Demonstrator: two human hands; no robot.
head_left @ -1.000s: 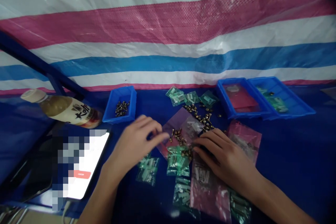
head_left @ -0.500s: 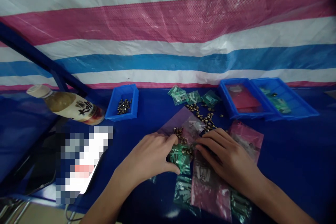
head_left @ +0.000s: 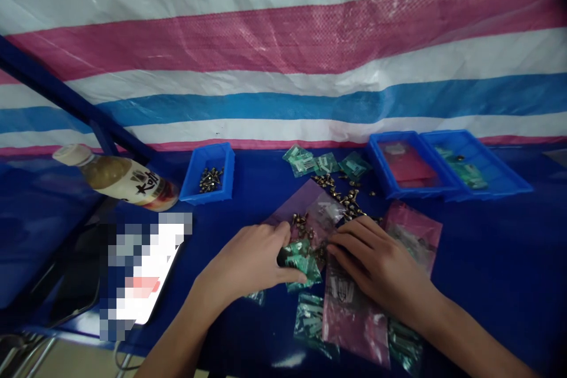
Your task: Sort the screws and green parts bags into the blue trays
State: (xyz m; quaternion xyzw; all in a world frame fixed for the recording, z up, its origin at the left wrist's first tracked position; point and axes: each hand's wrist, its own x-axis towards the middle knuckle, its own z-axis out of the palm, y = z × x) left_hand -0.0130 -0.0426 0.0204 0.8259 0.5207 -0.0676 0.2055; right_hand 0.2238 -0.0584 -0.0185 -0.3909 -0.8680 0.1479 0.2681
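Observation:
My left hand curls over a small green plastic packet, thumb on its near side and fingers on its far side. My right hand lies over a pink bag with its fingers bent together; what the fingertips pinch, if anything, is hidden. Between and beyond the hands are loose screws, some on another pinkish bag. More screws are scattered behind the right hand. Green packets with pale pieces inside lie nearer to me.
At the left back stands a blue bin holding screws. Two blue trays at the right back hold pink bags and green packets. More green packets lie at the back. A tilted bottle and a lit phone are on the left.
The green packet at my left hand has turned and shifted slightly, and my left fingers have closed in a little. My right hand has barely moved.

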